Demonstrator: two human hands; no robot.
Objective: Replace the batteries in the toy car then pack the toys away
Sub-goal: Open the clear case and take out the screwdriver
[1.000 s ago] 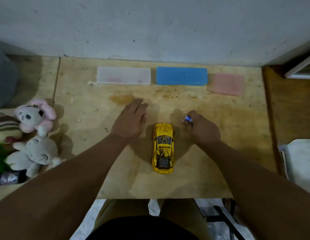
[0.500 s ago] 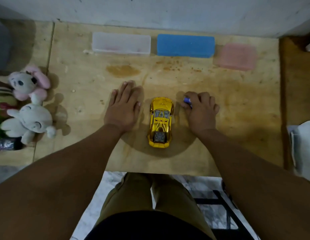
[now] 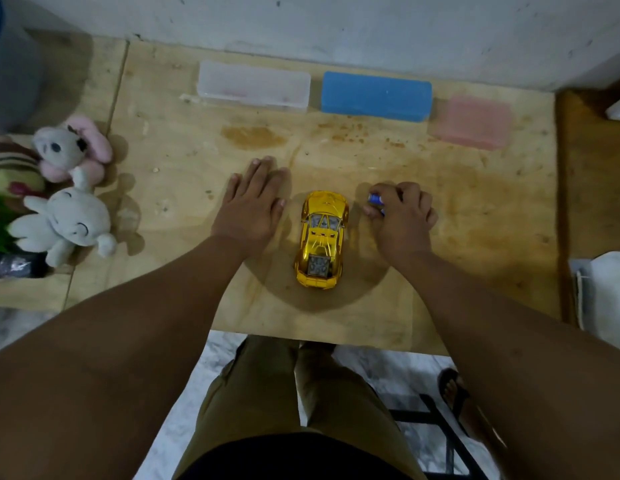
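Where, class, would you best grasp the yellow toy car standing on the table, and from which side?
Take the yellow toy car across its long flanks at mid-body, coming down from above. It stands on its wheels, narrow and unobstructed, with the flat left hand beside it.

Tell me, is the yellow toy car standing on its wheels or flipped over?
On its wheels. The toy car shows its roof, windscreen and rear deck from above, standing on the wooden table between the two hands.
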